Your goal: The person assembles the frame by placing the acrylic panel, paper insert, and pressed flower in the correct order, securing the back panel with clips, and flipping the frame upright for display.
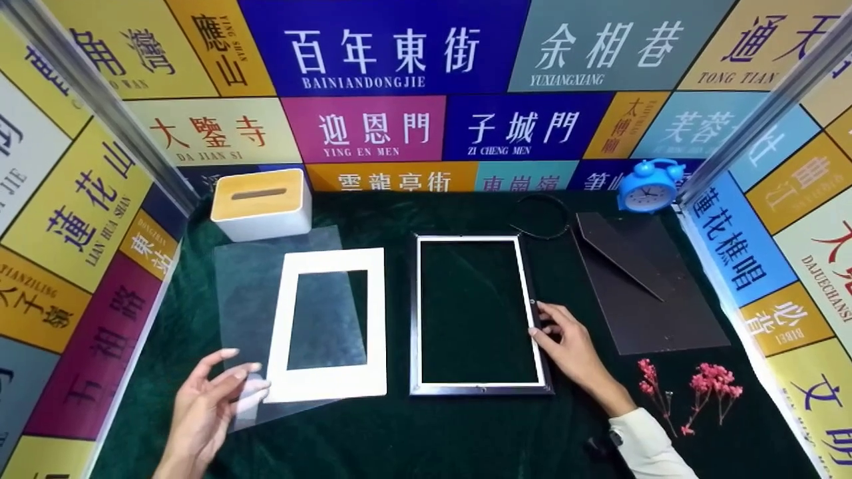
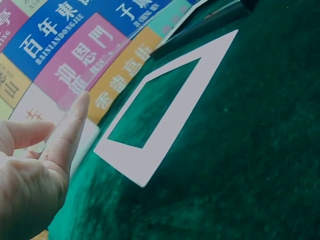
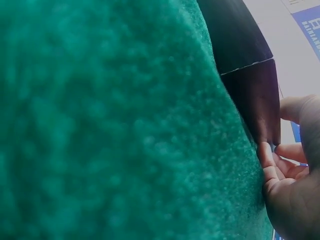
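Frame sits empty mid-cloth, your right hand resting loose-fingered on its right edge. Left of it, your left hand fingertips the clear sheet under the white mat. Looks like reassembly: 1 layer needs lifting in, corners lined up.

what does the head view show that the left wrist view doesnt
Only the head view shows the black picture frame with the right hand touching its right edge, the dark backing board, the blue alarm clock, the tissue box, the pink flowers, and the clear sheet under the left hand's fingers. Only the left wrist view shows the left hand close up, its fingers straight. Both show the white mat, the green cloth and the signs on the wall.
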A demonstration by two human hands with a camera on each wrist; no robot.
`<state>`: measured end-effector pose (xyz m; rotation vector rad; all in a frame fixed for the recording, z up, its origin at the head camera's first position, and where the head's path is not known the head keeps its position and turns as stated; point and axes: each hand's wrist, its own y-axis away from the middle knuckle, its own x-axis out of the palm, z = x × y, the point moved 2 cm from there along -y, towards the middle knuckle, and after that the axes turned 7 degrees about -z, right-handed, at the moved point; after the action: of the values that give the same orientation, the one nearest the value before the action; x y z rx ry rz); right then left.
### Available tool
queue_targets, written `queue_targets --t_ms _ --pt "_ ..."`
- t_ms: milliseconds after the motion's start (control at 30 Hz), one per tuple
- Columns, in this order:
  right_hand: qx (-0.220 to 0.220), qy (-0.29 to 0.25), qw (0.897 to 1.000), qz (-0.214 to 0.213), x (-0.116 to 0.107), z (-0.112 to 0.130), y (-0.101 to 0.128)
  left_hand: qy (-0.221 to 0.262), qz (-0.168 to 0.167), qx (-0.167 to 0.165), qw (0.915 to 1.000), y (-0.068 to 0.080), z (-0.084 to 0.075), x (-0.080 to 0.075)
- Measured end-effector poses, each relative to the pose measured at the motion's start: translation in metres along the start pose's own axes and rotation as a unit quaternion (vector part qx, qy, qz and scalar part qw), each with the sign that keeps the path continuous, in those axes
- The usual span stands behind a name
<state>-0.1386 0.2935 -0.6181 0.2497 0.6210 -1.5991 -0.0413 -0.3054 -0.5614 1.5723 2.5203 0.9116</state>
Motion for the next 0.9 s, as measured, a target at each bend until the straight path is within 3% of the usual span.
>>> queue_targets --t_ms 367,900 --pt "-0.01 -0.018 1.0 -0.007 0.0 0.002 0.0 -0.016 0.023 -0.018 0.9994 -0.014 0.025 0.039" --pt "0.005 -0.018 1.0 0.011 -0.001 0.0 -0.001 -0.025 0.093 -0.019 0.9951 -0.02 0.051 0.1"
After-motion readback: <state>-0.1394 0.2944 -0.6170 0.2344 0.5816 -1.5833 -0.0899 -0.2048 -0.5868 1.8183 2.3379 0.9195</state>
